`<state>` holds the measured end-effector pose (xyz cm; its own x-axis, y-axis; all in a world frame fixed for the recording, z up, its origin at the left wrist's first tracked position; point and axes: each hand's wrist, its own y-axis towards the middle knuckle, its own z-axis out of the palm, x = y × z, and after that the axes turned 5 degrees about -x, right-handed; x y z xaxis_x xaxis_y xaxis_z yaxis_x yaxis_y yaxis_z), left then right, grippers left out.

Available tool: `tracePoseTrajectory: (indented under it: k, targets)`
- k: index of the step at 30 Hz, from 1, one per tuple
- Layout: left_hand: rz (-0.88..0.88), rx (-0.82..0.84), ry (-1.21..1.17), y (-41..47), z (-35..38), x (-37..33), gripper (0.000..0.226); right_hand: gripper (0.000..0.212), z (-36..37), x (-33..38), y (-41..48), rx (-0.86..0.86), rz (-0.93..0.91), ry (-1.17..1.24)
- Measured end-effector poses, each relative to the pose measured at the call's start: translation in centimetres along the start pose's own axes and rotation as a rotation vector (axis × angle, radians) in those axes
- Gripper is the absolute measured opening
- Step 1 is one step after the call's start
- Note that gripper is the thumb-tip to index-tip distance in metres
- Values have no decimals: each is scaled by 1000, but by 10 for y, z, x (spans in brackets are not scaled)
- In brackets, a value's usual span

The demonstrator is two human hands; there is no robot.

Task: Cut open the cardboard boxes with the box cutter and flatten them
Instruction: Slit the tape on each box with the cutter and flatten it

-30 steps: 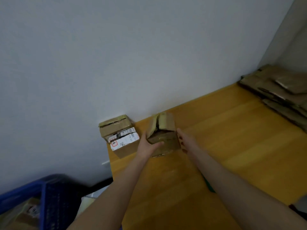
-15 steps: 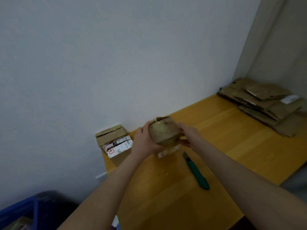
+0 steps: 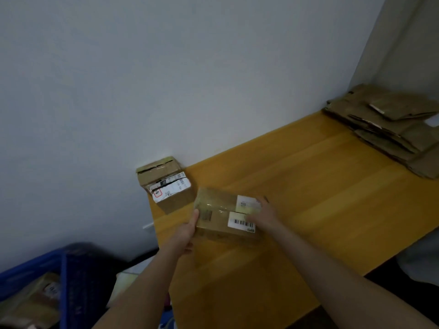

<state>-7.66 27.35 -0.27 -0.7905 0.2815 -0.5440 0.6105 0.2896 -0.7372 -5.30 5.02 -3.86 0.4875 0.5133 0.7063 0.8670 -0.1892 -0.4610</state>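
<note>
A small cardboard box (image 3: 223,216) sits low over the near left part of a yellow wooden desk (image 3: 320,186), held between a person's two hands; whether it rests on the desk or hovers just above it cannot be told. Shiny clear tape runs along its top, and two white labels, one with a barcode, sit toward its right end. The left hand (image 3: 187,230) grips the box's left end, thumb pressed upright against that end and the other fingers hidden beneath. The right hand (image 3: 263,217) lies over the right end, fingers reaching across the top beside the labels; blur hides whether they curl round the edge or simply press flat. The box looks light and fairly stiff, though the taped top is likely slick, so the bare cardboard ends and sides seem the surer places to hold while the taped seam is left free for the blade. The box cutter is not in view. A second box (image 3: 166,186), also taped and labelled, stands just beyond the left hand against the white wall (image 3: 190,79). A pile of flattened cardboard (image 3: 384,129) lies well apart at the desk's far right. A blue crate (image 3: 69,269) stands below the desk's left edge.
</note>
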Motion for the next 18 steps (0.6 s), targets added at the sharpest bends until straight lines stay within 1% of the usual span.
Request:
tracePoseTrajectory:
  k: [1,3,4,5,6,7,9,10,11,14,16,18]
  targets:
    - [21,-44,66,3,1,5,73,80,6,-3,-1,1,-26,-91]
    - [192,-182,332,10,2,10,69,79,19,-10,0,6,-81,-196]
    - [312,-278,486,11,2,10,75,80,24,-13,1,4,-103,-218]
    - [444,-347,609,11,3,8,87,80,28,-14,1,0,-123,-238]
    - [569,-348,710,11,5,5,99,77,30,-15,2,-2,-140,-242]
    - [671,-291,811,12,9,1,111,73,29,-16,2,4,-148,-228]
    - [798,-148,1026,12,23,-10,128,56,23,-18,3,-18,-170,-143]
    - [836,-98,1131,13,31,-16,132,49,18,-22,3,-55,-169,-115]
    - [854,-57,1221,14,40,-21,134,48,13,-27,5,-102,-143,-126]
    - [836,33,1369,23,66,-30,136,54,-1,-51,11,-203,-2,-341]
    - [795,49,1403,31,75,-30,135,58,-6,-64,14,-175,29,-471]
    - [792,23,1423,39,78,-24,133,64,-4,-73,18,-127,59,-526]
